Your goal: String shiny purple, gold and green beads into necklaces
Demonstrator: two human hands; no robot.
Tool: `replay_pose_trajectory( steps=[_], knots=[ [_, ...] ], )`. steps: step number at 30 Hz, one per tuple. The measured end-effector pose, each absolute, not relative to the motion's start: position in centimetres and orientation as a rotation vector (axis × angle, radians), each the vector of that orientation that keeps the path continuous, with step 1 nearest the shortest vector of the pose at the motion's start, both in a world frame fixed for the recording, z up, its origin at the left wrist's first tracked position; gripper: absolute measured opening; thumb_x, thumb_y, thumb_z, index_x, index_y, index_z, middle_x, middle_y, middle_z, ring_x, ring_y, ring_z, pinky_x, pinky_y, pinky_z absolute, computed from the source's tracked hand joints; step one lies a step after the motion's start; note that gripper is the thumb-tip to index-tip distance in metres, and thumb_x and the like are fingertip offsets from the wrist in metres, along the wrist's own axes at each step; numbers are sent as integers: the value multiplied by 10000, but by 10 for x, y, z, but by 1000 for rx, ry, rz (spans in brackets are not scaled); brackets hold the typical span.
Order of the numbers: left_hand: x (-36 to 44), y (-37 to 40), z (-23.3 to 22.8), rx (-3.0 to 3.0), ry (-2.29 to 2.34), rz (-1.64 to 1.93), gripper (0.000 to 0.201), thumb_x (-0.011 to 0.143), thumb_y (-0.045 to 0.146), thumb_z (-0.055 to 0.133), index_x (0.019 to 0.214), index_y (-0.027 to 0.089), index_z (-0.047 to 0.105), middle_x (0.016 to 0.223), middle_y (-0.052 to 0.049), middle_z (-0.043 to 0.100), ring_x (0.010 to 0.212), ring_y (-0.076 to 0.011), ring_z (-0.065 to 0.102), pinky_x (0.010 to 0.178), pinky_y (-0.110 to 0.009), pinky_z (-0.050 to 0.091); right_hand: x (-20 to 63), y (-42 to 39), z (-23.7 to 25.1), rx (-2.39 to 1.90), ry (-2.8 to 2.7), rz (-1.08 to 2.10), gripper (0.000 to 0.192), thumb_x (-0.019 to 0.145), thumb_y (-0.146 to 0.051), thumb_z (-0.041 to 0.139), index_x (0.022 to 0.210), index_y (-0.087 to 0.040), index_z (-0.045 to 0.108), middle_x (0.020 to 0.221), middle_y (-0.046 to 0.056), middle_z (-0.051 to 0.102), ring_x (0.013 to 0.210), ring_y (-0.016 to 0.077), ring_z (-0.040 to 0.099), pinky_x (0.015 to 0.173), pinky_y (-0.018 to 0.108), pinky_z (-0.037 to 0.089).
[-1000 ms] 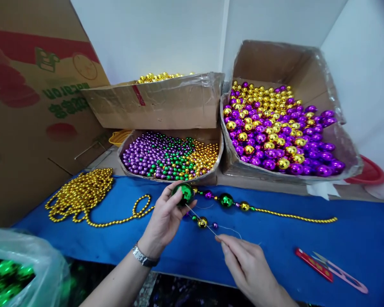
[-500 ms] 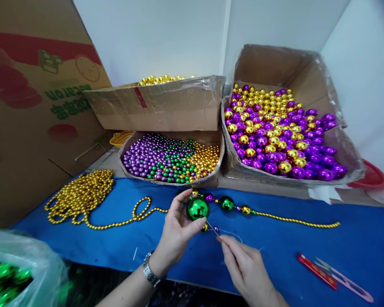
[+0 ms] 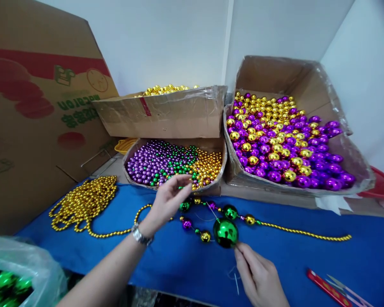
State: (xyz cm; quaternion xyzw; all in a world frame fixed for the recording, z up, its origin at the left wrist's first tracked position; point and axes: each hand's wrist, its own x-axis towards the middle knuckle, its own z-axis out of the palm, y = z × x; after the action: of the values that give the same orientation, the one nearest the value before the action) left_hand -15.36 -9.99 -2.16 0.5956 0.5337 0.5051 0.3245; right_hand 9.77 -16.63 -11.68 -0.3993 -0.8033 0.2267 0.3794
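My right hand [image 3: 259,273] pinches the lower end of a thin needle [image 3: 212,211]. A large shiny green ball [image 3: 225,233] is threaded on the needle, whose tip sticks out at the upper left. My left hand [image 3: 171,198], with a metal watch at its wrist, is raised before the low box of small beads [image 3: 153,164], thumb and fingers apart, and I see nothing in it. Beneath and beside it on the blue cloth lies a strand of green, purple and gold balls [image 3: 205,236], partly hidden by the hand. A gold bead chain [image 3: 304,229] extends from it to the right.
A heap of gold bead chain [image 3: 86,200] lies at the left. Behind stand a carton of gold balls [image 3: 160,115] and a larger box of purple and gold balls [image 3: 360,170]. Scissors [image 3: 345,292] and a red-handled cutter [image 3: 328,289] lie at right. A green-ball bag [image 3: 48,264] sits lower left.
My left hand has let go of the green ball and moved up and left toward the small beads. The ball now sits on the needle, farther right and lower, near my right hand.
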Motion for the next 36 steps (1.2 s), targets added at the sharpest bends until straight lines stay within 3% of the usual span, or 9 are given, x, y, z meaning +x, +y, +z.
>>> replay_pose_trajectory(
  steps=[3,8,17,24,27,32,36],
  knots=[
    [-176,-55,-15,2027,1727,969,263,869,311,487,1053,161,602,986,-79,673,867,-195,625,751,-283,491,102,-166,-122,-1025,-2031,571,192,947,-181,395,1082,-191,530,726,24,604,565,134,588,539,225,447],
    [-184,-1,-31,2244,1860,546,146,781,241,551,867,190,657,817,-49,701,744,-198,636,690,-274,464,103,-168,-124,-1073,-1999,560,175,946,-216,408,1059,-199,541,671,15,596,510,131,581,479,203,448],
    [-171,17,-48,2344,2021,177,112,743,248,588,832,195,628,798,-87,675,822,-240,629,690,-281,454,109,-169,-119,-1147,-1933,475,210,945,-290,416,1025,-200,588,608,15,590,519,150,623,455,176,476],
    [-161,18,-44,2392,1906,273,174,819,291,517,921,212,633,966,-85,673,914,-235,613,773,-298,452,107,-168,-125,-1127,-1960,530,197,948,-247,405,1038,-193,572,620,15,576,488,139,584,477,186,481],
    [-150,25,-46,2371,1797,341,183,792,322,561,915,220,650,915,-71,687,888,-242,625,779,-309,459,105,-168,-125,-1094,-1972,556,191,944,-224,410,1052,-187,563,656,24,593,520,140,597,466,184,464],
    [-137,28,-47,2222,1701,535,94,721,196,610,790,187,673,855,-92,693,917,-278,625,820,-364,467,102,-168,-121,-1097,-1954,576,189,946,-199,398,1045,-187,558,671,24,601,513,134,570,487,206,447],
    [-131,3,-36,2054,1529,750,238,829,249,526,1020,143,618,1004,-103,680,904,-224,645,788,-325,514,106,-166,-115,-1104,-1930,574,184,946,-183,394,1052,-193,545,701,20,601,544,128,572,514,212,434]
  ],
)
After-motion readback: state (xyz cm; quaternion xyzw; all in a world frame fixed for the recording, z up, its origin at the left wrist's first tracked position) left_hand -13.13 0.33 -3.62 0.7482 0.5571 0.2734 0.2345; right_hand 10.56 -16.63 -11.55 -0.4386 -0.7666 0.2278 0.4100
